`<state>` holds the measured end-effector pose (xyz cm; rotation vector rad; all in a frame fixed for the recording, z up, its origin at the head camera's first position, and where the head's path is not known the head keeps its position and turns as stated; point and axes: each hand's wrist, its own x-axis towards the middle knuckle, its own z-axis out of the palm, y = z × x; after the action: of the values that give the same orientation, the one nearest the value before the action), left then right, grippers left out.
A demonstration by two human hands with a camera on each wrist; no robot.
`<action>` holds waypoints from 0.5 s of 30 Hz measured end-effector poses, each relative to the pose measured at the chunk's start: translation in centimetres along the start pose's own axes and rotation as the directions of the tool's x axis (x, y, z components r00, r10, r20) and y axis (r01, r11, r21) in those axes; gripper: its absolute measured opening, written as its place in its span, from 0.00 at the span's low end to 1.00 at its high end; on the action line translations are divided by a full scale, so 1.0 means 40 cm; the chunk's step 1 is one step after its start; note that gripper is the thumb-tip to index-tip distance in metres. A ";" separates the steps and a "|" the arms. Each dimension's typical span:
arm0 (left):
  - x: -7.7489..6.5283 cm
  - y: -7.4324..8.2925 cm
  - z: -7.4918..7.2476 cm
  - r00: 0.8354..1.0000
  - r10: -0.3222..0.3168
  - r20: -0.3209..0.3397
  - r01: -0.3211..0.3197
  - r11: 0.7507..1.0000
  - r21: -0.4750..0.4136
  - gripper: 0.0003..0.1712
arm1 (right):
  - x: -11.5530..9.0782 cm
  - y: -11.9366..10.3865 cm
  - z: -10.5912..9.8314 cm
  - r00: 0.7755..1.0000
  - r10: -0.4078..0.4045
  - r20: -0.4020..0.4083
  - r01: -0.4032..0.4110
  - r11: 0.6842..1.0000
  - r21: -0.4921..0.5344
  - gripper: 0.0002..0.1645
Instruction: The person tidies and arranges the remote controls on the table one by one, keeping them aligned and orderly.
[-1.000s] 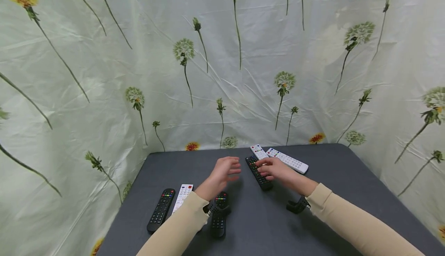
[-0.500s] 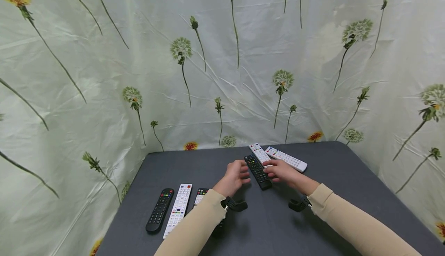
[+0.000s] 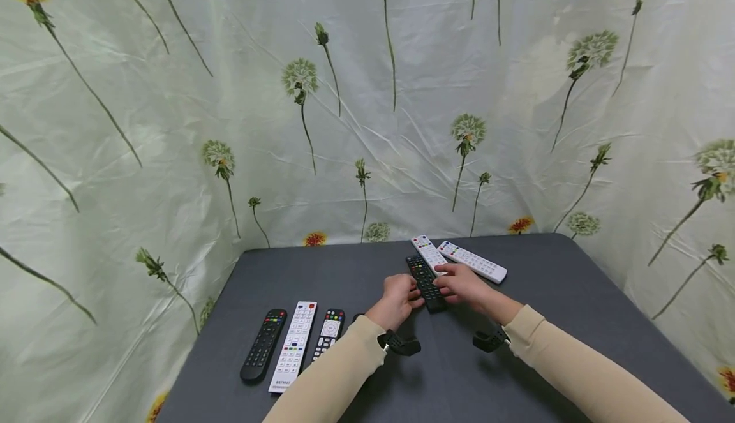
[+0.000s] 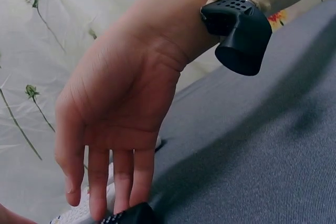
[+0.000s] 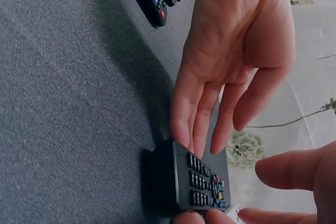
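Note:
A black remote control (image 3: 423,277) lies at the table's back, between both hands. My left hand (image 3: 397,300) is beside its left edge; in the right wrist view, the left fingers (image 5: 181,114) extend down to the remote's side, touching or nearly so. On the opposite side is my right hand (image 3: 466,288). Its fingers (image 4: 123,177) reach down straight to the black remote (image 4: 134,215) in the left wrist view, with the thumb held apart. Just behind lie two white remotes, one (image 3: 426,249) up against the black one's far end and another (image 3: 473,261) angled to the right.
At the table's left lie a black remote (image 3: 264,346), a long white remote (image 3: 295,343) and a black-and-white remote (image 3: 330,330). Another dark remote is mostly hidden behind the left sleeve (image 3: 339,378). A floral curtain (image 3: 344,136) hangs around the grey table (image 3: 459,378).
My left hand has moved right and closer, from above the left-hand remotes to the black remote's edge. The right hand has shifted slightly to the right. The black remote has barely moved.

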<state>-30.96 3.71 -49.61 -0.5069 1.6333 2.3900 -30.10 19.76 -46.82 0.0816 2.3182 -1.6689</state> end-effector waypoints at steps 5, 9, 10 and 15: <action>0.001 0.000 -0.004 1.000 -0.018 -0.012 0.018 0.999 0.034 0.13 | 0.002 0.000 0.004 1.000 -0.010 -0.012 0.010 1.000 0.023 0.32; 0.002 0.000 -0.008 1.000 -0.023 -0.012 0.024 0.998 0.065 0.17 | 0.004 0.005 0.005 1.000 -0.025 -0.003 0.025 0.999 0.044 0.31; 0.002 0.001 -0.009 1.000 -0.023 -0.014 0.024 0.997 0.069 0.18 | 0.006 0.008 0.005 1.000 -0.028 0.001 0.028 0.999 0.046 0.31; 0.004 0.003 -0.013 1.000 -0.009 -0.007 0.010 0.996 0.091 0.22 | 0.013 0.022 0.008 0.998 -0.057 0.026 0.056 0.997 0.051 0.31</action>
<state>-31.08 3.17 -49.75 -0.5050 1.7292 2.2970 -30.36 19.70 -47.87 0.0036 2.2791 -1.7442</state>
